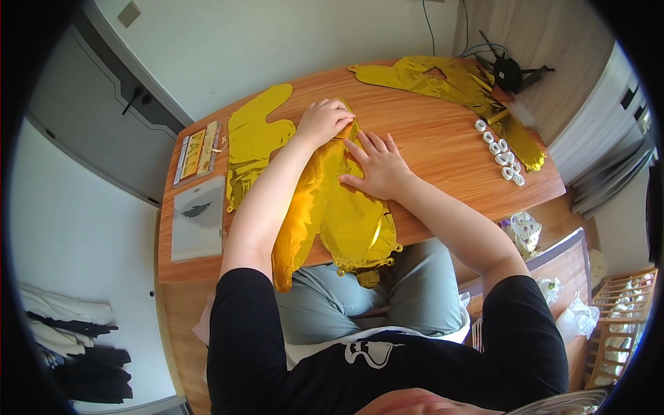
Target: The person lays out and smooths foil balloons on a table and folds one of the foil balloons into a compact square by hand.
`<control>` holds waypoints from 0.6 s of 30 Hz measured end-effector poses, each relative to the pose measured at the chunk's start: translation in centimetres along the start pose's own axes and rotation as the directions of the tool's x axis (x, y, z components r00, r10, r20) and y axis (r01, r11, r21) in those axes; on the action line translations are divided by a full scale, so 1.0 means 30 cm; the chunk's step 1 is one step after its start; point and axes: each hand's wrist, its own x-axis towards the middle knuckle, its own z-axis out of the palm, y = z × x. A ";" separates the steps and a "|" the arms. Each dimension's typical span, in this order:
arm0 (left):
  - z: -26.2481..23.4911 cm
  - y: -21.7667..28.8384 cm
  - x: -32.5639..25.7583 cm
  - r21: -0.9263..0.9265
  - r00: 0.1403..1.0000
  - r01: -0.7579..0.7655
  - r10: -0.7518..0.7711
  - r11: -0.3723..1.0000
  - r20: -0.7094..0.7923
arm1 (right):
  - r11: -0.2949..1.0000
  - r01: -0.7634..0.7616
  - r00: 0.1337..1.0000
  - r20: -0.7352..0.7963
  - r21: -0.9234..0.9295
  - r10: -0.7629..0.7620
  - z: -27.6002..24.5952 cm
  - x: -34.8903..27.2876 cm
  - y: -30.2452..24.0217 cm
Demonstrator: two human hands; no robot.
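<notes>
A flat gold foil balloon [353,225] lies in front of me, its near end hanging over the table edge above my lap. Its left part is crumpled and more orange. My left hand [324,124] is closed at the far tip, fingers bent and pinching the foil. Just to the right, my right hand [379,166] rests on the same balloon with its fingers spread. Left of my left forearm lies a second flat gold foil balloon [252,131], partly hidden by the arm.
Another gold foil balloon [443,79] stretches across the back right, near a black stand-like object [508,72]. Several small white rolls [503,158] sit at the right. A clear sheet or bag [197,221] and colourful flat packs [198,153] lie on the wooden table's [443,166] left.
</notes>
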 end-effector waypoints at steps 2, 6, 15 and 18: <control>0.009 0.004 0.001 -0.011 1.000 -0.009 0.008 1.000 -0.016 | 1.000 -0.003 1.000 -0.005 0.008 0.003 -0.002 0.000 -0.004; 0.019 0.039 0.007 0.021 0.999 0.031 -0.030 0.999 -0.023 | 1.000 0.000 1.000 0.007 0.007 0.000 0.003 0.001 0.005; 0.031 0.060 -0.007 0.185 0.987 0.011 0.019 0.983 -0.160 | 1.000 0.014 1.000 0.015 0.007 -0.014 -0.002 -0.001 -0.008; 0.040 0.070 -0.004 0.203 0.990 -0.002 0.031 0.979 -0.139 | 1.000 0.011 1.000 0.006 0.009 -0.011 -0.001 -0.006 0.002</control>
